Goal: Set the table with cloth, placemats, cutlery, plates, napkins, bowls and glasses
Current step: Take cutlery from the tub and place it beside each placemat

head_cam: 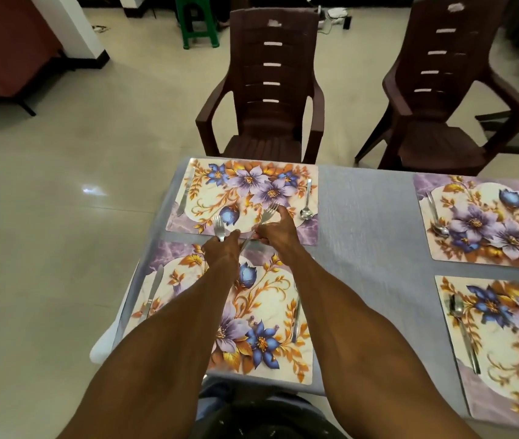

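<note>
i look down along both forearms at a desk covered with a grey cloth, four floral placemats laid on it. my left hand is curled around the handle of a fork, tines pointing away from me. my right hand pinches the handle of a second fork, tines raised over the far placemat, forefinger stretched forward alongside it. both hands sit close together, just over the seam between the far placemat and the near placemat.

the far placemat already carries a knife on its left edge and a spoon on its right edge. the near placemat has a knife on the left and another utensil on the right, partly hidden by my right arm.

as i judge it, the step in hand is placing forks. to do it well, i would lower each fork flat, handle parallel to the knife, tines away from the seat, clear of the centre where a plate will go, and let go only once it rests steady.

two more placemats lie well apart to my right, each with cutlery on its left edge. two dark brown chairs stand beyond the desk.
</note>
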